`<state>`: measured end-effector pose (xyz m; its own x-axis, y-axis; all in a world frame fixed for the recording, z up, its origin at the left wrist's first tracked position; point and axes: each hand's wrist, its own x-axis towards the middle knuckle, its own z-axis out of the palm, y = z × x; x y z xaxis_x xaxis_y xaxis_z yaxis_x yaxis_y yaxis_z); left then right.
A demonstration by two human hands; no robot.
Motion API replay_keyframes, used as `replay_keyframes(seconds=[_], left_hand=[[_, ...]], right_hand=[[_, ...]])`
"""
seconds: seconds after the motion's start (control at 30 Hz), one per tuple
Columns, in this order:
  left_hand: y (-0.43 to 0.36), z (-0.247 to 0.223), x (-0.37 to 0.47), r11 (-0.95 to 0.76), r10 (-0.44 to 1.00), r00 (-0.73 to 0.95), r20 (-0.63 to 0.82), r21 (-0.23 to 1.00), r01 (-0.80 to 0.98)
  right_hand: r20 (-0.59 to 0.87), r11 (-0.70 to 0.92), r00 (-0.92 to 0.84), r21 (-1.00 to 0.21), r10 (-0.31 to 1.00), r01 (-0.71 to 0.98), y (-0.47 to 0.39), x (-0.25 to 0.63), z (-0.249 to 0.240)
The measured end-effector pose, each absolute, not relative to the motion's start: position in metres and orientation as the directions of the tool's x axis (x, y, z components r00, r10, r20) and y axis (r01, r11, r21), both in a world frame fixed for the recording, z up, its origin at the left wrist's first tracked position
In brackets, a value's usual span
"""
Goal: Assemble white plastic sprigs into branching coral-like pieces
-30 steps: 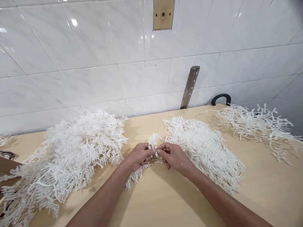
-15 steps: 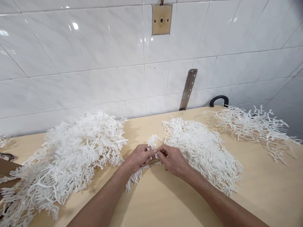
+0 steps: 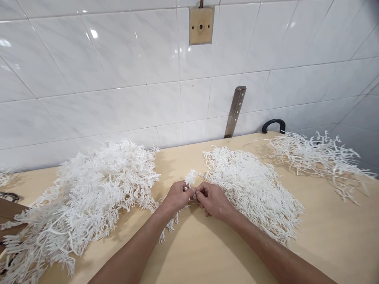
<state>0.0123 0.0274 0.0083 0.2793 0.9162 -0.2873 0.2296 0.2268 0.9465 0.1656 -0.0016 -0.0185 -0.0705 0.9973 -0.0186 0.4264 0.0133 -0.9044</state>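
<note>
Between my hands is a small white branched piece (image 3: 190, 177), its feathery tip sticking up above my fingers. My left hand (image 3: 180, 194) is closed around its lower part. The thumb and forefinger of my right hand (image 3: 211, 199) are pinched at the same piece, close to my left fingertips. Below my left hand, fringed white strands (image 3: 170, 225) hang towards the table. A large heap of white branched pieces (image 3: 103, 185) lies on the left, and a pile of thin white pieces (image 3: 251, 189) lies just right of my right hand.
The light wooden table (image 3: 189, 252) meets a white tiled wall (image 3: 160, 106). Looser white strands (image 3: 314, 156) lie at the right, by a black curved handle (image 3: 274, 122). A metal strip (image 3: 235, 112) leans on the wall. A brown box edge (image 3: 12, 211) shows at the left.
My left hand has turned slightly and covers more of the piece. The hanging strands under it have shifted a little and show less. My right hand stays pinched in nearly the same place.
</note>
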Motion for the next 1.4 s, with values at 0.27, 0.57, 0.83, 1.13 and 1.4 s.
replay_keyframes(seconds=[0.27, 0.57, 0.83, 1.13, 1.4], left_hand=[[0.029, 0.004, 0.013, 0.055, 0.979, 0.149, -0.139, 0.882, 0.468], [0.012, -0.006, 0.026, -0.174, 0.985, 0.101, 0.142, 0.775, 0.607], [0.018, 0.004, 0.023, -0.029, 0.972, 0.233, -0.011, 0.986, 0.166], [0.027, 0.009, 0.014, 0.248, 0.922, 0.314, -0.225, 0.968, -0.033], [0.024, 0.011, 0.014, 0.249, 0.92, 0.303, -0.25, 0.968, 0.039]], right_hand=[[-0.009, 0.02, -0.072, -0.916, 0.997, 0.401, -0.002, 0.168, -0.022], [-0.124, -0.118, 0.017, -0.878, 0.992, 0.464, 0.003, 0.164, -0.012], [-0.061, -0.08, 0.114, -0.981, 0.992, 0.174, 0.006, 0.171, -0.023], [-0.039, -0.04, -0.018, -0.995, 0.999, -0.092, 0.007, 0.179, -0.019], [-0.033, -0.033, -0.124, -0.999, 0.992, 0.003, 0.007, 0.187, -0.016]])
